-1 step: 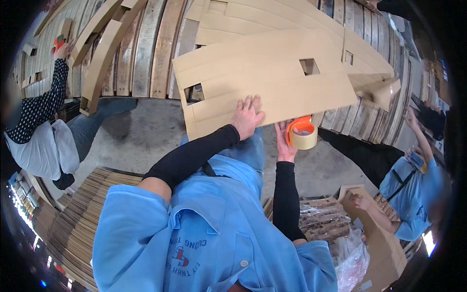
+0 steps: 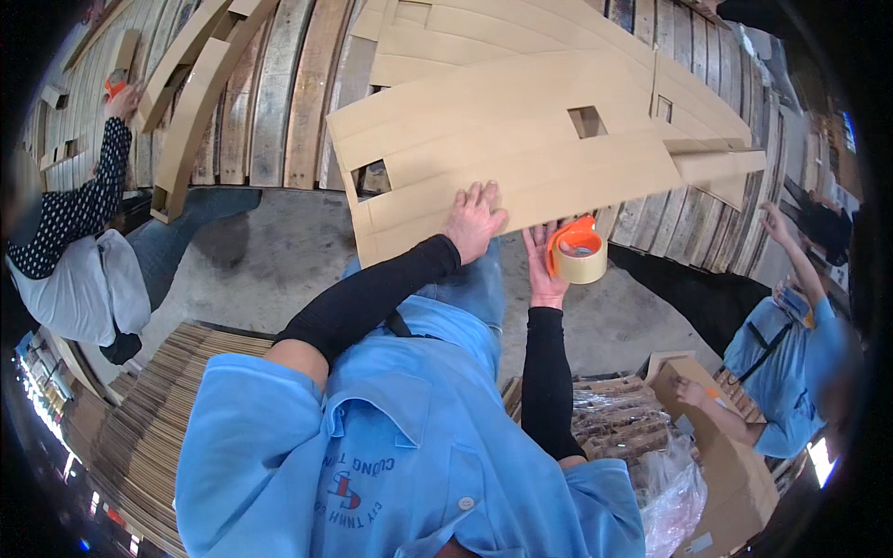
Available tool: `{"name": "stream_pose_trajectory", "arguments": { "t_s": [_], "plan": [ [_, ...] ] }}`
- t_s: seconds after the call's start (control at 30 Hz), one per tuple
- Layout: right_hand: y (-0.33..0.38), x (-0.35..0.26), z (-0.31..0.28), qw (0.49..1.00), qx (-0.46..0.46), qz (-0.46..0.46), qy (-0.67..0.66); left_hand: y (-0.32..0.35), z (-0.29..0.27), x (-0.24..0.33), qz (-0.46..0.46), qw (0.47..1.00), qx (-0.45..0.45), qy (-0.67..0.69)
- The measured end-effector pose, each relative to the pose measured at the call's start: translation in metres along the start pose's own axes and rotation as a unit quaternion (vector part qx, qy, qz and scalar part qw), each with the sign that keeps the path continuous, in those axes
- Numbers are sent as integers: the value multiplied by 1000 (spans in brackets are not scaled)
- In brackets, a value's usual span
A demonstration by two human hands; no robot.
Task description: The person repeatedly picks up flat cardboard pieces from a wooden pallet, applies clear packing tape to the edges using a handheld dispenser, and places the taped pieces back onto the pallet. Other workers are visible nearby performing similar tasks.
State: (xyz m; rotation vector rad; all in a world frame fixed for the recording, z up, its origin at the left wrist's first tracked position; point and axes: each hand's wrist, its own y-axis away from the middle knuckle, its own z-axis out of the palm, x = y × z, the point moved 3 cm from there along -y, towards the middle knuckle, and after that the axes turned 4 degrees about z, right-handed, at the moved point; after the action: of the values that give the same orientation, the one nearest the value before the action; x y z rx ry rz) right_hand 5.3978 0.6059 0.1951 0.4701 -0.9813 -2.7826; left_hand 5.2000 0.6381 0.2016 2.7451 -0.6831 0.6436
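Observation:
A large brown cardboard sheet [image 2: 474, 139] with two cut-out windows lies in front of me, its near edge reaching past the slatted wooden table. My left hand [image 2: 473, 221] presses on its near part, palm down with the fingers spread. At the sheet's near edge, my right hand [image 2: 544, 270] is turned palm up, with some fingertips hidden by the cardboard. An orange tape dispenser [image 2: 573, 234] with a wide roll of yellowish clear tape [image 2: 583, 268] hangs on the right hand's outer side. How the fingers hook its handle is partly hidden.
More flat cardboard [image 2: 446, 42] lies beneath and beyond the sheet on the wooden slats [image 2: 274, 102]. Long folded cardboard pieces [image 2: 191, 121] lie left. Cardboard stacks [image 2: 177, 400] and a plastic-wrapped pile [image 2: 614, 423] stand behind me. Co-workers stand left [image 2: 74, 279] and right [image 2: 772, 363].
The cardboard sheet has shifted very slightly, its far part away from me. The right-hand co-worker's hands have moved a little. My own hands look almost unmoved.

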Motion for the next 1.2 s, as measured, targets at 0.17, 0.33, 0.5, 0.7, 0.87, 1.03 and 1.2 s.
{"name": "stream_pose_trajectory", "arguments": {
  "t_s": [0.17,0.33,0.5,0.7,0.87,1.03,1.2],
  "plan": [
    [-2,-14,18,999,-39,7,8,-24,21,-68,-46,951,-160,259],
    [-38,-7,-4,993,-22,26,111,-15,56,-153,-111,868,-262,408],
    [-82,23,-25,965,57,39,254,-2,90,-146,-179,849,-248,430],
    [-100,25,-38,932,104,37,345,-3,66,-124,-51,998,43,-20],
    [-99,32,-27,960,86,22,266,-57,36,-136,-122,976,147,-100],
    [-103,28,-36,983,39,21,180,-114,-14,-154,-215,963,-129,94],
    [-108,32,-54,992,-28,-9,123,-77,29,-89,-127,958,-200,162]
  ]
}}
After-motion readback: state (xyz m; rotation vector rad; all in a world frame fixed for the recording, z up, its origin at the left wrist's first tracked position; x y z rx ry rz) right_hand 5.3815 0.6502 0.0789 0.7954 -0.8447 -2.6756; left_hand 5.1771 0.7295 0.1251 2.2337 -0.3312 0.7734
